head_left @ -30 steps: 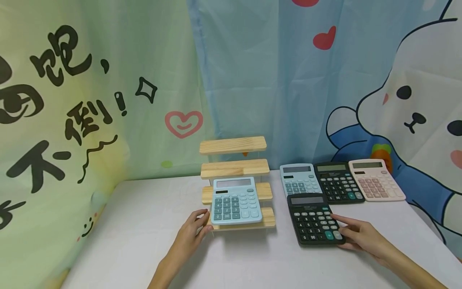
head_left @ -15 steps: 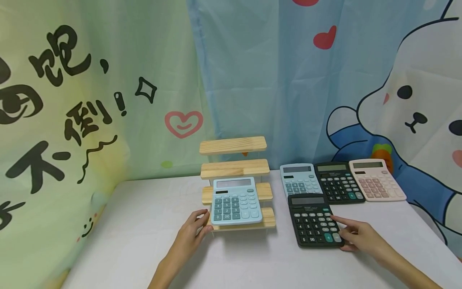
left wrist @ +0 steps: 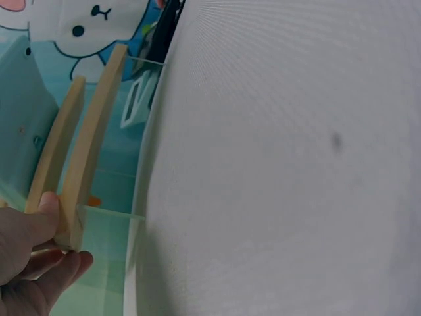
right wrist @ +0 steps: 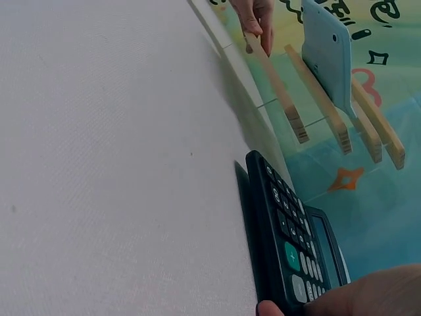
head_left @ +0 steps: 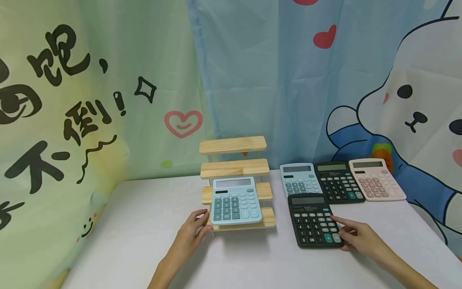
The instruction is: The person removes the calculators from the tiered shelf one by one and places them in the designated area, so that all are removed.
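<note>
Left wrist view shows left hand point(left wrist: 29, 260) pinching the wooden rack point(left wrist: 82, 174); right hand's point(head_left: 355, 237) grip seems unclear.

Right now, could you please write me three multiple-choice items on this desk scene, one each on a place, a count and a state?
1. Where does the light blue calculator by the left hand stand?
A. flat on the table
B. propped on the wooden stepped rack
C. on the pink calculator

2. How many calculators are in view?
A. three
B. four
C. five

3. What is the right hand doing?
A. touching the near black calculator
B. lifting the pink calculator
C. resting idle on the table

Answers: 1 B, it leans across the lower steps; 2 C, two blue, two black, one pink; 3 A, fingers lie at its right edge.
</note>
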A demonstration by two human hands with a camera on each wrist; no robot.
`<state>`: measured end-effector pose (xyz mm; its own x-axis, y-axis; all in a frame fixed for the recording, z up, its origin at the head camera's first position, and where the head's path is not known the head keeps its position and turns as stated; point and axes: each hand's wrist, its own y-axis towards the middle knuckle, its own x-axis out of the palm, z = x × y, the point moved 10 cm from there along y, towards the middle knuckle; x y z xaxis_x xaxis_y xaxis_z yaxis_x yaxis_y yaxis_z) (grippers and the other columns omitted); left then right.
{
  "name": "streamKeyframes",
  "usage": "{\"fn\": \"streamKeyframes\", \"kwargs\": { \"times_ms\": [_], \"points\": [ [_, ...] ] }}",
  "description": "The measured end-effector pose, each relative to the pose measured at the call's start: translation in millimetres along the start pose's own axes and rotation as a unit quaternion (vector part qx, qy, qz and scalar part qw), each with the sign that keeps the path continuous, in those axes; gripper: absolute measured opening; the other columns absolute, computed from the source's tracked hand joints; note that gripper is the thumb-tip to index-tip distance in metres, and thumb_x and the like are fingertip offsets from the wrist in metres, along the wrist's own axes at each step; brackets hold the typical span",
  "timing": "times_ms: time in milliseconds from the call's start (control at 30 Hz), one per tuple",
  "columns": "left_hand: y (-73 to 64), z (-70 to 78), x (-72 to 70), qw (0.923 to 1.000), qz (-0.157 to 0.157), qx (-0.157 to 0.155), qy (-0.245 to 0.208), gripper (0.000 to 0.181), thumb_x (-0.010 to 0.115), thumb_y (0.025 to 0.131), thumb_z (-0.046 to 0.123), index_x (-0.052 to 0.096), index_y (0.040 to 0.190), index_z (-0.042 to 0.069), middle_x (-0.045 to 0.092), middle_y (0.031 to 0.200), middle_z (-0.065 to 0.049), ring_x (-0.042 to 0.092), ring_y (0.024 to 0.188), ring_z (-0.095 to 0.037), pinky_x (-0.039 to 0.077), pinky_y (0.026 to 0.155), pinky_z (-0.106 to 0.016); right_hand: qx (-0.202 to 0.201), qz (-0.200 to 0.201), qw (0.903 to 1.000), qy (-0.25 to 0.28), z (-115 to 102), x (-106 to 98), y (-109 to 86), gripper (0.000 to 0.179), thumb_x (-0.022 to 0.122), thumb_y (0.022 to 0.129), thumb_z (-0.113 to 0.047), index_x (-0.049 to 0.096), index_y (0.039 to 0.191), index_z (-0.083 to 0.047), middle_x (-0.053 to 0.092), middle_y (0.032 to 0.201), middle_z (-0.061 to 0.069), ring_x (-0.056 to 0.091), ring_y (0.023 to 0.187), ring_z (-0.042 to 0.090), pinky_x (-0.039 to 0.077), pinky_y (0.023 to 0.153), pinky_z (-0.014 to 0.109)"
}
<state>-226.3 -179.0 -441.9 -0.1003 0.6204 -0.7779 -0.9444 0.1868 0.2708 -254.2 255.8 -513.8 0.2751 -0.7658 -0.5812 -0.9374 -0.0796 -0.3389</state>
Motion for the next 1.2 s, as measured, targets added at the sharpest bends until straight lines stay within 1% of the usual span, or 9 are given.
{"fn": "streamKeyframes", "kwargs": {
  "times_ms": [133, 333, 433, 633, 700, 833, 1000, 1100, 1200],
  "points": [
    [-0.4, 0.2, 0.0, 1.0, 0.001, 0.001, -0.002, 0.049, 0.068, 0.088, 0.018, 0.058, 0.128, -0.007, 0.057, 0.132, -0.016, 0.06, 0.12, -0.03, 0.053, 0.095, -0.042, -0.004, 0.006, 1.0, 0.0, -0.7, 0.4, -0.8, 0.052, 0.048, 0.095, 0.004, 0.037, 0.146, 0.001, 0.06, 0.098, 0.015, 0.059, 0.072, 0.017, 0.06, 0.063, 0.026],
    [-0.9, -0.1, 0.3, 1.0, -0.001, -0.001, 0.002, 0.049, 0.067, 0.088, 0.018, 0.058, 0.129, -0.007, 0.057, 0.132, -0.016, 0.06, 0.12, -0.031, 0.053, 0.096, -0.042, -0.001, 0.006, 0.9999, 0.011, 0.9, 2.8, -2.8, 0.051, 0.047, 0.096, 0.003, 0.036, 0.146, 0.001, 0.057, 0.092, 0.013, 0.061, 0.067, 0.016, 0.06, 0.062, 0.027],
    [-1.1, -0.6, 0.6, 1.0, -0.002, -0.002, 0.001, 0.049, 0.067, 0.089, 0.019, 0.058, 0.129, -0.007, 0.057, 0.132, -0.015, 0.06, 0.121, -0.031, 0.053, 0.095, -0.042, -0.005, 0.012, 0.9999, 0.01, 0.7, 3.4, -2.9, 0.051, 0.046, 0.096, 0.004, 0.036, 0.146, 0.002, 0.057, 0.093, 0.014, 0.062, 0.067, 0.015, 0.06, 0.062, 0.027],
    [-1.5, -1.7, 0.5, 1.0, -0.001, -0.001, 0.001, 0.049, 0.066, 0.089, 0.021, 0.058, 0.129, -0.006, 0.056, 0.133, -0.016, 0.059, 0.122, -0.031, 0.053, 0.095, -0.042, -0.016, 0.023, 0.9996, -0.007, -1.2, 3.4, -3.5, 0.049, 0.044, 0.097, 0.004, 0.037, 0.146, 0.002, 0.057, 0.09, 0.012, 0.063, 0.065, 0.016, 0.057, 0.059, 0.026],
    [-1.2, -2.0, 0.7, 1.0, 0.001, 0.001, 0.001, 0.049, 0.066, 0.089, 0.022, 0.058, 0.129, -0.006, 0.057, 0.133, -0.016, 0.059, 0.121, -0.031, 0.053, 0.095, -0.041, -0.026, 0.027, 0.9991, -0.021, -2.9, 2.2, -3.7, 0.048, 0.045, 0.097, 0.003, 0.038, 0.145, 0.003, 0.058, 0.088, 0.011, 0.062, 0.063, 0.015, 0.055, 0.058, 0.026],
    [0.0, -1.4, 2.2, 1.0, -0.001, 0.007, 0.003, 0.049, 0.065, 0.09, 0.022, 0.058, 0.129, -0.006, 0.057, 0.133, -0.016, 0.06, 0.12, -0.03, 0.054, 0.094, -0.04, -0.049, 0.04, 0.9963, -0.059, -7.9, -6.1, -4.8, 0.047, 0.048, 0.096, -0.001, 0.042, 0.142, 0.005, 0.063, 0.088, 0.011, 0.058, 0.067, 0.014, 0.052, 0.055, 0.025],
    [0.7, -1.0, 2.7, 0.9999, -0.003, 0.008, 0.006, 0.048, 0.065, 0.091, 0.021, 0.058, 0.129, -0.006, 0.056, 0.133, -0.016, 0.06, 0.121, -0.03, 0.054, 0.095, -0.04, -0.092, 0.083, 0.9868, -0.103, -25.2, -27.3, -9.1, 0.046, 0.054, 0.095, -0.003, 0.046, 0.139, 0.006, 0.066, 0.097, 0.017, 0.061, 0.081, 0.019, 0.054, 0.057, 0.022],
    [0.5, -1.1, 2.0, 0.9999, -0.003, 0.005, 0.008, 0.048, 0.066, 0.09, 0.021, 0.057, 0.13, -0.006, 0.056, 0.133, -0.015, 0.059, 0.121, -0.03, 0.053, 0.095, -0.04, -0.111, 0.092, 0.9838, -0.106, -35.1, -34.5, -12.5, 0.046, 0.055, 0.095, -0.002, 0.046, 0.139, 0.007, 0.065, 0.1, 0.022, 0.063, 0.086, 0.024, 0.055, 0.058, 0.022],
    [0.4, -1.0, 1.5, 0.9999, -0.002, 0.006, 0.009, 0.048, 0.066, 0.09, 0.02, 0.058, 0.129, -0.006, 0.057, 0.133, -0.015, 0.059, 0.121, -0.031, 0.053, 0.095, -0.041, -0.116, 0.095, 0.9828, -0.108, -41.3, -36.9, -16.2, 0.045, 0.055, 0.096, -0.003, 0.046, 0.139, 0.006, 0.065, 0.11, 0.028, 0.064, 0.086, 0.025, 0.056, 0.059, 0.021]
  ]
}}
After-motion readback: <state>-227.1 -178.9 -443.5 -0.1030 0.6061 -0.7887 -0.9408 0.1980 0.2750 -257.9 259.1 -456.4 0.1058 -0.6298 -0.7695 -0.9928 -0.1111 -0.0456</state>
